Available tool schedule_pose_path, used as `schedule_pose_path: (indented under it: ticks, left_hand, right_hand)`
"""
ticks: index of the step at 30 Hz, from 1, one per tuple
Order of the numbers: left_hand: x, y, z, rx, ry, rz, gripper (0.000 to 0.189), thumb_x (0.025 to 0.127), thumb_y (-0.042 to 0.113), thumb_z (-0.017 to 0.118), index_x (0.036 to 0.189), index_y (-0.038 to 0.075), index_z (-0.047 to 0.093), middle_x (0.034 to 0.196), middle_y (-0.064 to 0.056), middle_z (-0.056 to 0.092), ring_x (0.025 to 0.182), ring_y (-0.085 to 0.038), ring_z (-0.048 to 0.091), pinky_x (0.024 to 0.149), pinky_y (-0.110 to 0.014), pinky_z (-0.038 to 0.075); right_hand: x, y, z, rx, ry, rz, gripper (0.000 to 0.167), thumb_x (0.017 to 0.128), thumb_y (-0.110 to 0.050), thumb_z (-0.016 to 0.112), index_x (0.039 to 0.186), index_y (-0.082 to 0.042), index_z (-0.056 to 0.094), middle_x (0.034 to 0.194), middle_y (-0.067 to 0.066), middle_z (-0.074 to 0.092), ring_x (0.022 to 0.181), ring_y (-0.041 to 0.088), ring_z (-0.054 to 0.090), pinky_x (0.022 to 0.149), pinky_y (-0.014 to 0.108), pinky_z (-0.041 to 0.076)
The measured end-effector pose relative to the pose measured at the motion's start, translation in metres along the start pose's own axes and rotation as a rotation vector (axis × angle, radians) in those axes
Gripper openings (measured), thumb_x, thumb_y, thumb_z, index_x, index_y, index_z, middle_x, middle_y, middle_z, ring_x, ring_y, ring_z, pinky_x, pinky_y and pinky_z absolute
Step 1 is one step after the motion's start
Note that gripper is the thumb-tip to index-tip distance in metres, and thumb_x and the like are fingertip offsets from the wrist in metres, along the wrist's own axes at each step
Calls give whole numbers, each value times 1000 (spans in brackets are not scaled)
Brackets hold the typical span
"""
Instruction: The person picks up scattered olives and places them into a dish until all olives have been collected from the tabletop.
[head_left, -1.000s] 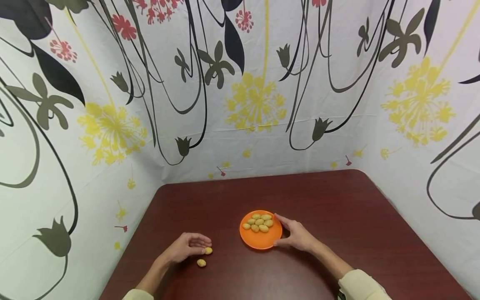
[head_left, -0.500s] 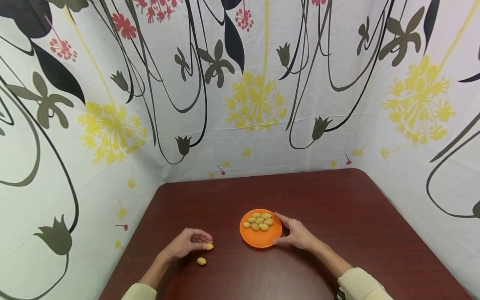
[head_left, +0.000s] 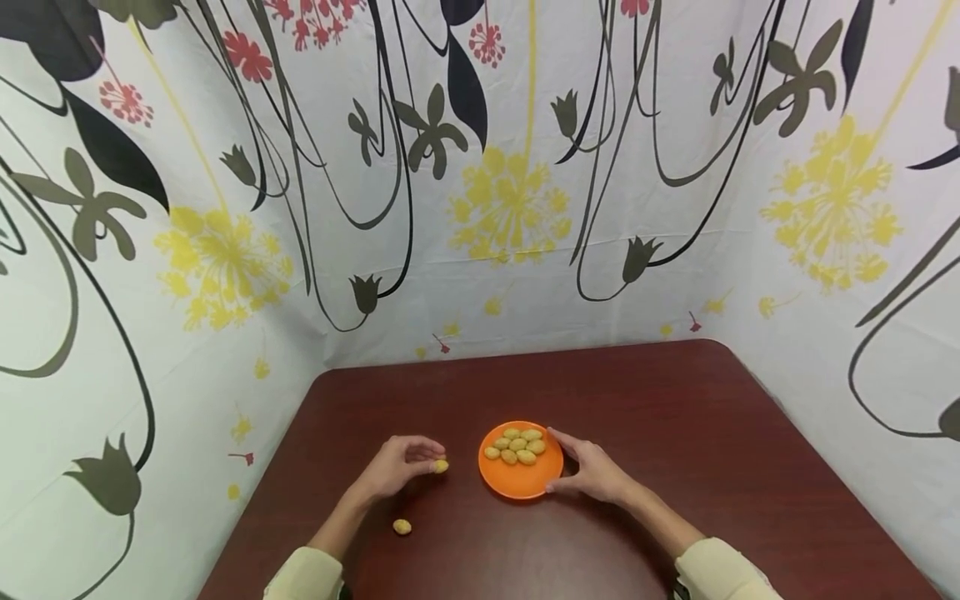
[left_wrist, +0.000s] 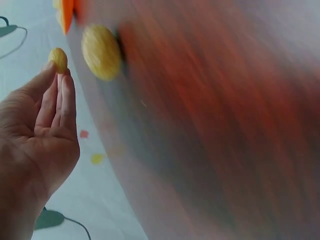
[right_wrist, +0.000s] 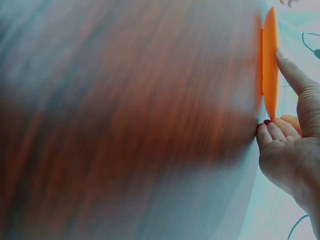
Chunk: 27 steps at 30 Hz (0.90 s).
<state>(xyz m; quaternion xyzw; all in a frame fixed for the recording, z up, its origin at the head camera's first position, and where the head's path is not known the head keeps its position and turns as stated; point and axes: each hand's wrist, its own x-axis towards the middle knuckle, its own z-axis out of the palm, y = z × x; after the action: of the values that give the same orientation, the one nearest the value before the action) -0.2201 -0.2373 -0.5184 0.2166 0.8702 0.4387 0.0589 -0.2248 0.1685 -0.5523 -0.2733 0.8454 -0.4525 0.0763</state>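
My left hand (head_left: 396, 468) pinches a small yellow oval piece (head_left: 441, 467), like a baby potato with a rough skin, between thumb and fingertips. It is left of the orange plate (head_left: 519, 485), apart from it. The left wrist view shows the pinched piece (left_wrist: 58, 60) at the fingertips. A loose yellow oval (head_left: 402, 527) lies on the table below that hand. Several similar ovals (head_left: 517, 445) cluster on the plate's far half. On the plate's right side, my right hand (head_left: 596, 473) holds the rim, thumb and fingers spread around it; the right wrist view shows the plate (right_wrist: 270, 65) edge-on.
The dark red-brown table (head_left: 637, 400) has rounded far corners. A white curtain (head_left: 615, 192) printed with flowers hangs behind it and along both sides.
My left hand has lifted the yellow oval and carried it away from me and rightward, closer to the plate. The right hand and plate stay in place.
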Motion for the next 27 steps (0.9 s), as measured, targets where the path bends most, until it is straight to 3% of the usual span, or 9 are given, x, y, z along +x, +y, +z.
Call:
schedule_pose_path:
  ticks: [4,13,27]
  left_hand:
    - [9,13,12,-8,30,-5,21,100,15,77,120,8,77,111,0,78,102,-18,74,95,-38,60]
    - [29,29,37,-28,50,-32,19,99,13,77,119,11,78,111,1,79,102,-15,74,93,-35,61]
    - [40,34,67,-22,86,-28,20,98,17,80,116,9,79,107,1,79,97,-13,75,89,-34,62]
  right_hand:
    - [0,0,2,0,-4,-9,100,89,-29,89,161,10,32,164,30,37,150,44,39,115,57,38]
    - [-2,0,2,-11,3,-8,100,89,-29,89,162,9,32,164,29,37,150,44,39,116,58,38]
    - [-2,1,2,-15,9,-13,100,89,-31,89,161,9,32,163,30,38,150,44,40,115,58,38]
